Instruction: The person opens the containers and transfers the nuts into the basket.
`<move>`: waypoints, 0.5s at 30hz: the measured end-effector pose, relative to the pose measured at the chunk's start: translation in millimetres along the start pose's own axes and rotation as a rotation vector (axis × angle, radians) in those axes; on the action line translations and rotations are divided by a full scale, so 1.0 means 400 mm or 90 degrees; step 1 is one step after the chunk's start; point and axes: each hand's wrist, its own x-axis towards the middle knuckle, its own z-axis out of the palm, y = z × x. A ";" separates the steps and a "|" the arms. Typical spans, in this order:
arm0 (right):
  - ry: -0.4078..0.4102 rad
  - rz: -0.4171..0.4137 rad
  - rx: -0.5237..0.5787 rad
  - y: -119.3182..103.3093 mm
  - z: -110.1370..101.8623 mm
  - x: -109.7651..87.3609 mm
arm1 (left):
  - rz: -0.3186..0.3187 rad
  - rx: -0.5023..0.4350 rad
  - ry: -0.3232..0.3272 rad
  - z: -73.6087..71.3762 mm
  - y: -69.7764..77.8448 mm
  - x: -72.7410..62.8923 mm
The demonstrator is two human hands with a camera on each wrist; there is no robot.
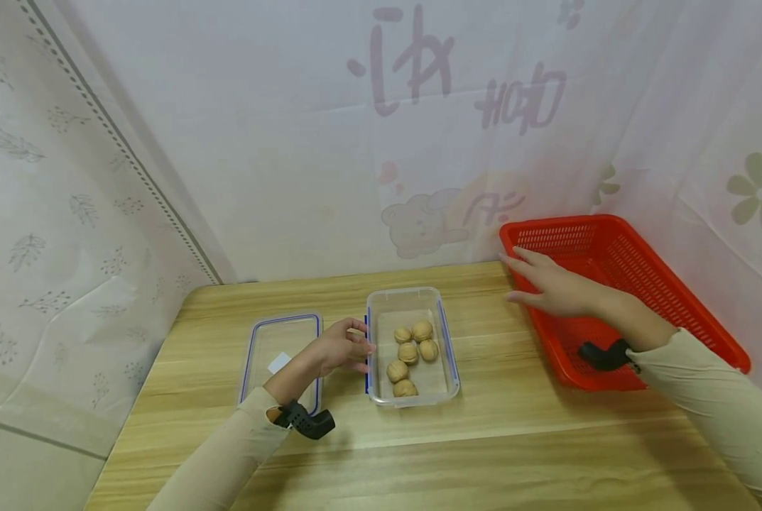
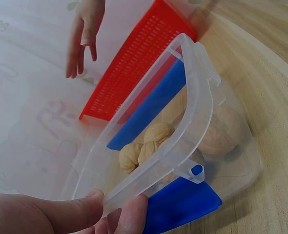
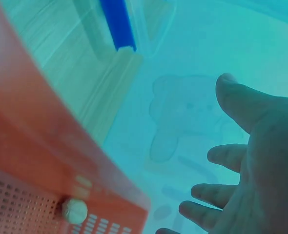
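My left hand (image 1: 342, 346) is at the left side of a clear plastic food container (image 1: 381, 301); in the left wrist view its thumb and fingers (image 2: 132, 214) pinch the rim. Several walnuts (image 1: 408, 353) lie on the container's floor, and its blue side clips (image 2: 183, 207) hang down. My right hand (image 1: 562, 287) is held over the left rim of a red plastic basket (image 1: 668, 284), fingers spread and holding nothing. One walnut (image 3: 74, 211) shows inside the basket in the right wrist view.
The clear lid (image 1: 262, 344) with a blue seal lies left of the container, partly behind my left forearm. Everything stands on a wood-grain table (image 1: 419, 461). A printed curtain (image 1: 291, 142) hangs behind the table's back edge.
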 end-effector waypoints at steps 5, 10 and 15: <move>-0.004 -0.023 0.023 -0.019 0.010 0.013 | -0.003 -0.004 0.000 0.002 0.001 -0.004; 0.001 -0.058 0.036 -0.036 0.026 0.035 | -0.004 -0.003 0.000 0.002 0.003 -0.004; -0.010 -0.068 0.045 -0.060 0.041 0.053 | -0.001 -0.002 -0.004 0.000 0.003 -0.004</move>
